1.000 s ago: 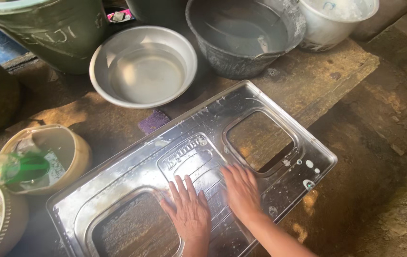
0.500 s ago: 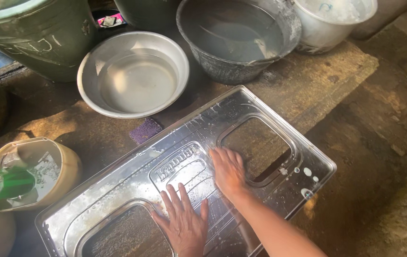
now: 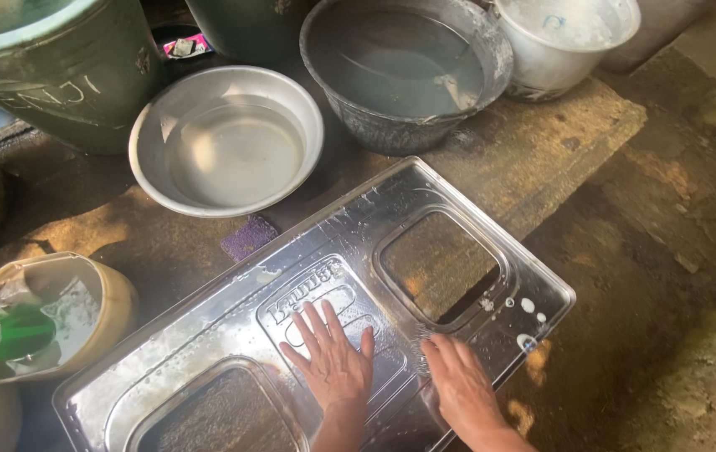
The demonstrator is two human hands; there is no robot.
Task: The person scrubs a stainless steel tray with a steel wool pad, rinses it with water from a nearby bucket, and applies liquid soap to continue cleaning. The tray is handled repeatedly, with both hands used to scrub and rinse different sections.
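A shiny, wet metal stove-top plate (image 3: 207,335) with two square openings lies flat on the ground, dotted with suds. My left hand (image 3: 333,364) rests palm-down with spread fingers on the plate's raised middle panel. Beside it, my right hand (image 3: 462,385) presses flat on the plate near its front edge, just below the right opening (image 3: 437,268). Neither hand visibly grips anything. Whether something lies under the right fingertips cannot be told.
A purple sponge (image 3: 249,237) lies by the plate's far edge. Behind stand a steel basin (image 3: 225,138), a grey water-filled tub (image 3: 408,67), a white bucket (image 3: 563,38) and a big green bucket (image 3: 56,67). At left, a tan bowl (image 3: 82,293) holds a green bottle (image 3: 6,333).
My right hand slid up toward the right opening, then back down to the plate's front edge. My left hand stayed flat on the middle panel. The view drifted slightly.
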